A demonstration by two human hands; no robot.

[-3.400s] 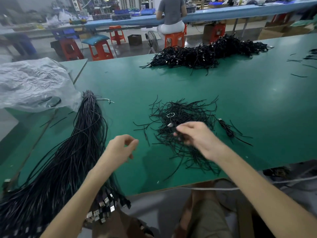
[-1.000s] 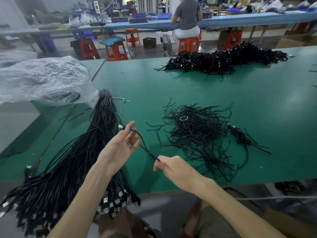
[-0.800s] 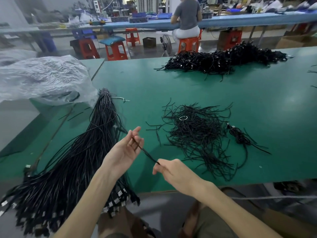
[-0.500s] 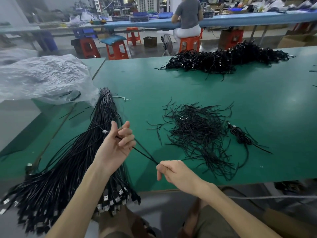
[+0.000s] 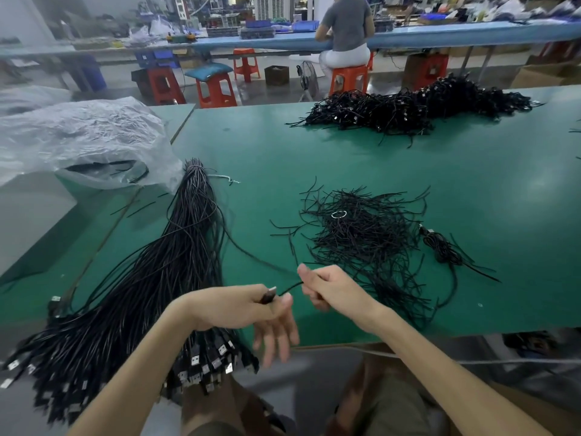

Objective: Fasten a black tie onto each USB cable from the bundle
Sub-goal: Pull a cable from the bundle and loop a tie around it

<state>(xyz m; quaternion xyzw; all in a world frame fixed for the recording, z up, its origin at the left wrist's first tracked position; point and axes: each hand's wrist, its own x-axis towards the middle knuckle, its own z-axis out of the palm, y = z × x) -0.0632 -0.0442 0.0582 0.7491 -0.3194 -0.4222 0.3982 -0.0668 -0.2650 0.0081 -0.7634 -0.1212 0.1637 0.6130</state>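
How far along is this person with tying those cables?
Seemingly done: the far heap of cables and one coiled cable beside the loose ties. In hand: a single cable, held by left hand and right hand. Left: the thick bundle, so much remains.

Left hand (image 5: 242,309) dropped low — now pinching the USB cable (image 5: 290,286) at its plug, beside the right hand (image 5: 330,289).

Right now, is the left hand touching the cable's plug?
Touching. The head view shows the left hand pinching the plug between thumb and fingers.
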